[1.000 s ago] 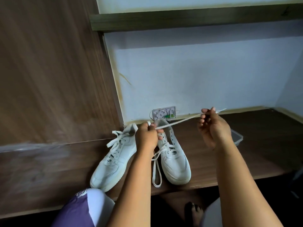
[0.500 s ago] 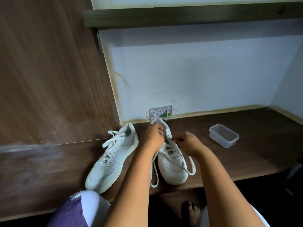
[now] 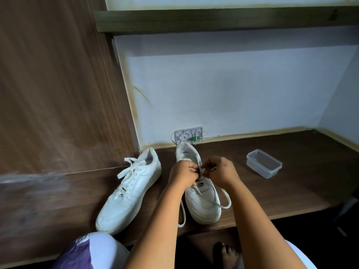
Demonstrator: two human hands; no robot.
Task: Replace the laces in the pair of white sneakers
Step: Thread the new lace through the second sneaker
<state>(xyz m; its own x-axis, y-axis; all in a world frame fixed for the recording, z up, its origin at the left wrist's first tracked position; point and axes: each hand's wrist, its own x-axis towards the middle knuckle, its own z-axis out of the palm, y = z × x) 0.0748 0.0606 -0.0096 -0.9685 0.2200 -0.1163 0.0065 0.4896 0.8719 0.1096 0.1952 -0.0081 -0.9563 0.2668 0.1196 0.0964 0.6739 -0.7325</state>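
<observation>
The lace [image 3: 202, 193] I am working on is flat, soft and very light, so it will flop and twist rather than push, and I judge it is best pinched close to its stiff tip where it meets the eyelets of the right sneaker [image 3: 202, 202], which stands on the table [image 3: 291, 191] with its loose ends trailing over the toe and front edge. My left hand [image 3: 183, 174] and right hand [image 3: 220, 172] are both curled tight over the top eyelets, each pinching a bit of lace, fingertips nearly touching. The left sneaker [image 3: 128, 193] lies just beside, still laced, and a clear plastic box [image 3: 264, 164] sits well apart to the right.
</observation>
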